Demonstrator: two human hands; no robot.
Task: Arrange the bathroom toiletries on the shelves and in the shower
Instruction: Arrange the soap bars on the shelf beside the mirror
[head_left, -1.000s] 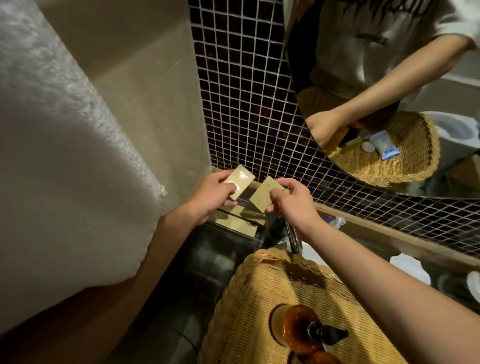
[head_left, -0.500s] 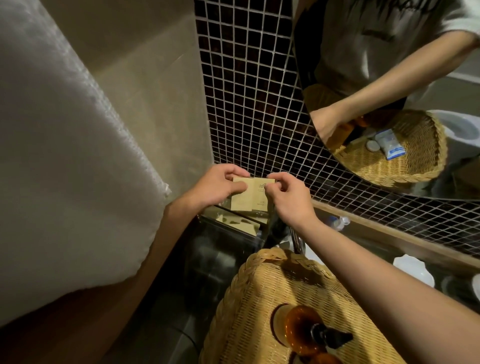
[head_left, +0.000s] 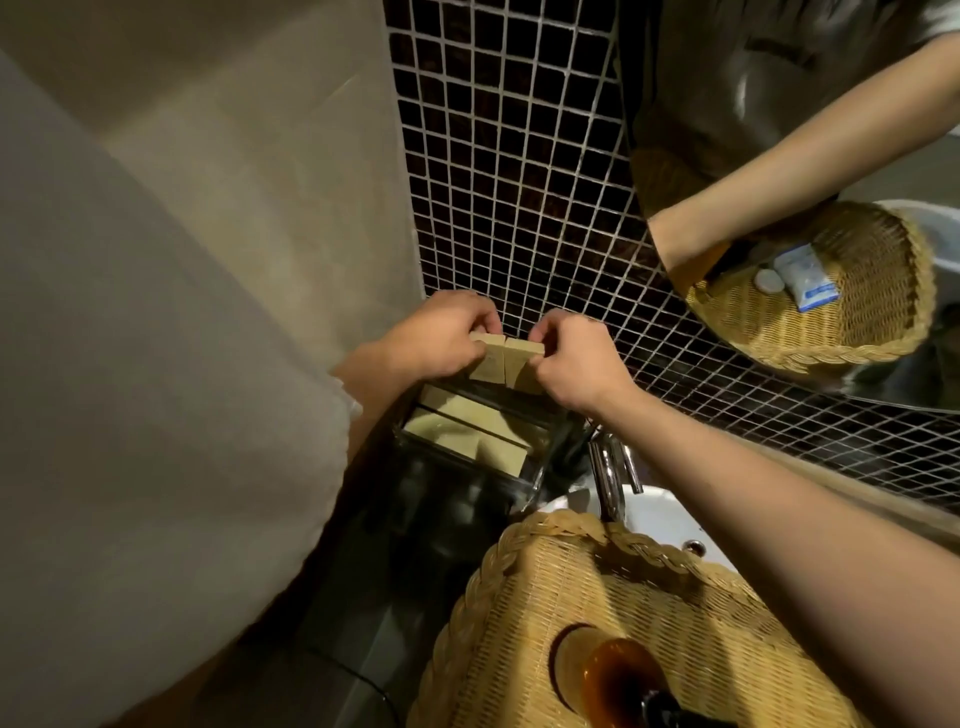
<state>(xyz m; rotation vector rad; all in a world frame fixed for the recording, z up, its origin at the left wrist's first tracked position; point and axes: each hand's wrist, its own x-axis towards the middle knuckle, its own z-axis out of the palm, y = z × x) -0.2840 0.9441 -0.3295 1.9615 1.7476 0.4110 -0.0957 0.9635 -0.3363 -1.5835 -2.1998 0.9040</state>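
Two small tan paper packets stand side by side, edges touching, above a dark glossy tray. My left hand (head_left: 441, 338) pinches the left packet (head_left: 488, 358) and my right hand (head_left: 576, 364) pinches the right packet (head_left: 522, 364). Below them the tray (head_left: 467, 467) in the corner holds more tan packets (head_left: 457, 421) lying flat. A wicker basket (head_left: 571, 597) sits near me with an amber pump bottle (head_left: 618, 675) in it.
Dark mosaic tile (head_left: 509, 182) backs the corner. A mirror (head_left: 779, 156) on the right reflects the basket and an arm. A chrome tap (head_left: 608, 473) rises over a white basin (head_left: 665, 519). A white towel (head_left: 130, 364) hangs at left.
The two packets, held apart a second ago, have come together upright, side by side over the tray. Both hands have closed in toward each other.
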